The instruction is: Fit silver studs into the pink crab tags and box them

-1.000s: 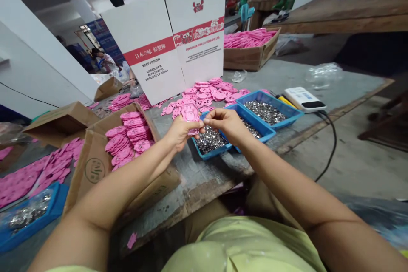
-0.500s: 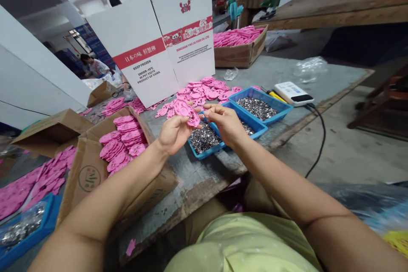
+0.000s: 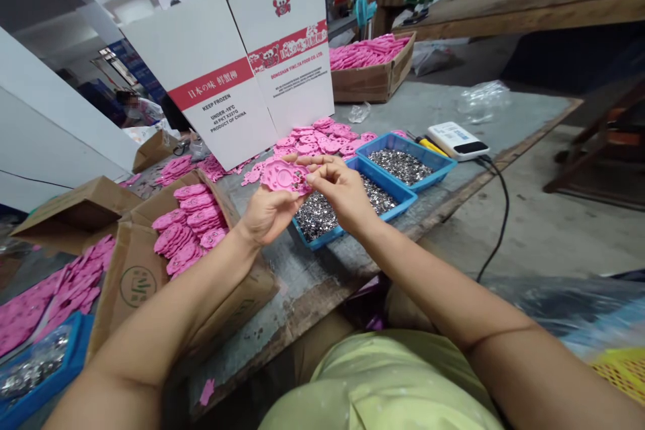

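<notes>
My left hand (image 3: 265, 211) grips a flat pink plastic piece (image 3: 282, 175) and holds it up over the table. My right hand (image 3: 338, 191) pinches at the right edge of that same piece; what its fingertips carry is too small to see. Just beneath both hands sits a blue tray (image 3: 403, 205) filled with small shiny metal parts. A second blue tray (image 3: 432, 160) of the same parts stands beside it to the right. Loose pink pieces (image 3: 322, 138) lie in a heap behind the trays.
An open cardboard box (image 3: 146, 269) with stacked pink pieces stands at my left. A white printed carton (image 3: 236, 67) stands upright behind. A white device (image 3: 457, 140) with a black cable lies at the right. Another box of pink pieces (image 3: 373, 77) is farther back. A person sits far left.
My left hand has turned the pink piece from upright to lying flat. My right hand has closed in on its right edge. The view has drifted a little to the right.
</notes>
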`<state>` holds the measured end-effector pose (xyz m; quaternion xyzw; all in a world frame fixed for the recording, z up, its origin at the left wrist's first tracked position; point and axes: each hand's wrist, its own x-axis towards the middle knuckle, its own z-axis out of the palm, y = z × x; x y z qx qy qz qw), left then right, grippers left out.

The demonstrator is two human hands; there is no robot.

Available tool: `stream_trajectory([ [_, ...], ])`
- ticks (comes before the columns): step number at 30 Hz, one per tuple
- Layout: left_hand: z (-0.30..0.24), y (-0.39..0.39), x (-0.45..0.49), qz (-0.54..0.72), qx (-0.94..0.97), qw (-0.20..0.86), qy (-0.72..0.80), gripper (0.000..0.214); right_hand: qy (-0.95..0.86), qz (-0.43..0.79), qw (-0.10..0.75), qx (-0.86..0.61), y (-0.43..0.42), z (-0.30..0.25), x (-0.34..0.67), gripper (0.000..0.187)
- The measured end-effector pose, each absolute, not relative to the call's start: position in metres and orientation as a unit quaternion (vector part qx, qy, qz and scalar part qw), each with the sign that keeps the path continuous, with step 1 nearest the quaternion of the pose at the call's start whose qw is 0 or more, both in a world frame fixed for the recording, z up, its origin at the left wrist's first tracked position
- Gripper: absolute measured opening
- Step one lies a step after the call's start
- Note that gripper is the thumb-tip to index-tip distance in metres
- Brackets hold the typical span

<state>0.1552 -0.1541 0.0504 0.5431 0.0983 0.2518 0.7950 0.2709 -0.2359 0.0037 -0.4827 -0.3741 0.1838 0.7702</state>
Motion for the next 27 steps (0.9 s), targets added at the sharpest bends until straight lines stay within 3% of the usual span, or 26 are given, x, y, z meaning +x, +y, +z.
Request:
stream_trajectory([
  [11, 0.050, -0.154, 0.155, 0.249, 0.555, 0.787, 0.107, 0.070, -0.399, 0.157, 0.743, -0.515, -0.233, 0.007, 0.270, 0.019],
  [20, 0.052, -0.153, 0.155, 0.255, 0.543, 0.790, 0.128, 0.072, -0.412, 0.061, 0.729, -0.543, -0.224, -0.007, 0.266, 0.013],
  [27, 0.055, -0.149, 0.153, 0.214, 0.520, 0.801, 0.205, 0.073, -0.355, 0.108, 0.733, -0.570, -0.217, -0.018, 0.318, 0.007],
])
